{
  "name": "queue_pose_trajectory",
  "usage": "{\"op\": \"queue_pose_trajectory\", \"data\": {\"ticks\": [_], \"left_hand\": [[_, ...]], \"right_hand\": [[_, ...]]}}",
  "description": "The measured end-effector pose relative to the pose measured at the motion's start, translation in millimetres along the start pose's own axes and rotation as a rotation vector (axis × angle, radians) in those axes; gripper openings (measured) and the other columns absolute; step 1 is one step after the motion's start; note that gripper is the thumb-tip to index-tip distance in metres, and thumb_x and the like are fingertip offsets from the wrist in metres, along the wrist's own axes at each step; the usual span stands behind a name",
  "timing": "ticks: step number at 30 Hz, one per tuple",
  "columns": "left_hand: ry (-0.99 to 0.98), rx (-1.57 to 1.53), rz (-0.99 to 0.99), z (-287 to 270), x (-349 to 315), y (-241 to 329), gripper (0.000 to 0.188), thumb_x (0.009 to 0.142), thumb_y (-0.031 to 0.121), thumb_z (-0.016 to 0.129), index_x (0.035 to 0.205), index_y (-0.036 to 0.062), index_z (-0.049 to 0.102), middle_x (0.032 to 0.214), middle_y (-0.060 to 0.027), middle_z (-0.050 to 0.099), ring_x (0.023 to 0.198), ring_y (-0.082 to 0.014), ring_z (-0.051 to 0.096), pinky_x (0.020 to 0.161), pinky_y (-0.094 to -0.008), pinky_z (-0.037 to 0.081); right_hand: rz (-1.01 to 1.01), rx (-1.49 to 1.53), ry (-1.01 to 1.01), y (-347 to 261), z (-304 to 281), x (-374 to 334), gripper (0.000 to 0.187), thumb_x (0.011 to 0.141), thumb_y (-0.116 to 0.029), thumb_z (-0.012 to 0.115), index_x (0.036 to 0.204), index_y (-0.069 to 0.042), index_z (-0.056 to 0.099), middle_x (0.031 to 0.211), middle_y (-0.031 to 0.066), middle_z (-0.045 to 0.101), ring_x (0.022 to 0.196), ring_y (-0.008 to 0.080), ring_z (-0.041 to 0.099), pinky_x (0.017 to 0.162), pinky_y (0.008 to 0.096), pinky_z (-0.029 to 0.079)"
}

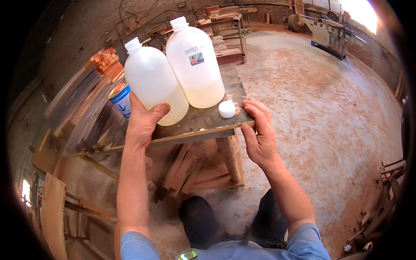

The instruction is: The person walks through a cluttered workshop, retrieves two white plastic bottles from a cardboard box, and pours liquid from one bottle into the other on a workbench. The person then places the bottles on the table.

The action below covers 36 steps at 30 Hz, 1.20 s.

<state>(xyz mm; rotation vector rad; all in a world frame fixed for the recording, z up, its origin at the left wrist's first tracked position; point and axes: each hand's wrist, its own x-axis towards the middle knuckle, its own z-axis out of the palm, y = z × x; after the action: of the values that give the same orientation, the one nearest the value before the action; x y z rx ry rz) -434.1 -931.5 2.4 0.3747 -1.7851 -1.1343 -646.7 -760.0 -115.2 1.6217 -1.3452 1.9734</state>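
Two large translucent plastic bottles stand side by side on a worn table (203, 128), the left bottle (149, 78) nearer me and the right bottle (193, 60) slightly behind it. Both are uncapped, with pale yellowish liquid in the lower part. My left hand (145, 117) is closed against the left bottle's lower side, thumb across its front; its other fingers are mostly hidden. A white screw cap (227, 109) lies near the table's right corner. Just beside it, my right hand (259, 132) rests on that corner, thumb and fingers apart, holding nothing.
A blue-and-white can (121, 100) stands left of the bottles. Stacked boards (80, 97) lie further left, and timber pieces (184, 167) sit under the table. Behind are wood-laden racks (229, 32); a machine (327, 34) stands far right on the dusty floor (312, 112).
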Motion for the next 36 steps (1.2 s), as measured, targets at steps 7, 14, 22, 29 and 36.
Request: {"op": "queue_pose_trajectory", "data": {"ticks": [7, 14, 22, 29, 36], "left_hand": [[0.058, 0.087, 0.088, 11.0, 0.4, 2.6, 0.080, 0.074, 0.012, 0.091, 0.139, 0.0033, 0.045, 0.128, -0.0082, 0.060, 0.119, -0.0213, 0.059, 0.102, -0.0368, 0.051], [0.025, 0.055, 0.079, 4.3, 0.3, 3.2, 0.073, 0.075, 0.009, 0.080, 0.139, 0.0023, 0.045, 0.123, -0.0082, 0.060, 0.112, -0.0194, 0.060, 0.093, -0.0340, 0.055], [0.105, 0.152, 0.159, -9.7, -10.5, 37.7, 0.073, 0.076, 0.010, 0.077, 0.140, -0.0017, 0.045, 0.124, -0.0125, 0.059, 0.112, -0.0202, 0.060, 0.094, -0.0342, 0.053], [0.071, 0.510, 0.303, -33.1, 7.0, 91.3, 0.087, 0.074, 0.014, 0.080, 0.149, -0.0015, 0.038, 0.135, -0.0168, 0.058, 0.122, -0.0263, 0.059, 0.105, -0.0403, 0.048], [0.155, 1.186, 0.370, -46.8, 34.1, 115.8, 0.094, 0.068, 0.021, 0.081, 0.152, 0.0091, 0.040, 0.140, -0.0221, 0.057, 0.130, -0.0367, 0.058, 0.108, -0.0453, 0.047]], "right_hand": [[-0.002, -0.022, 0.026, -2.4, 2.6, -0.2, 0.041, 0.087, 0.003, 0.069, 0.126, 0.004, 0.059, 0.136, 0.0185, 0.058, 0.133, 0.0364, 0.050, 0.113, 0.0451, 0.041], [-0.013, -0.076, 0.008, -4.1, 0.3, 2.2, 0.041, 0.086, 0.000, 0.072, 0.125, 0.003, 0.060, 0.134, 0.0186, 0.059, 0.132, 0.0372, 0.051, 0.110, 0.0443, 0.043], [-0.038, -0.126, 0.003, -2.3, 0.2, 3.5, 0.040, 0.085, -0.001, 0.072, 0.123, 0.003, 0.059, 0.134, 0.0189, 0.058, 0.131, 0.0385, 0.051, 0.109, 0.0452, 0.043], [-0.023, -0.103, 0.002, -4.0, 1.1, 4.4, 0.040, 0.085, 0.000, 0.072, 0.123, 0.003, 0.059, 0.133, 0.0178, 0.058, 0.130, 0.0390, 0.050, 0.110, 0.0461, 0.043], [-0.016, -0.116, -0.009, -5.5, -1.0, 4.2, 0.041, 0.085, -0.002, 0.073, 0.123, 0.002, 0.059, 0.133, 0.0177, 0.058, 0.131, 0.0391, 0.051, 0.111, 0.0467, 0.042]]}}
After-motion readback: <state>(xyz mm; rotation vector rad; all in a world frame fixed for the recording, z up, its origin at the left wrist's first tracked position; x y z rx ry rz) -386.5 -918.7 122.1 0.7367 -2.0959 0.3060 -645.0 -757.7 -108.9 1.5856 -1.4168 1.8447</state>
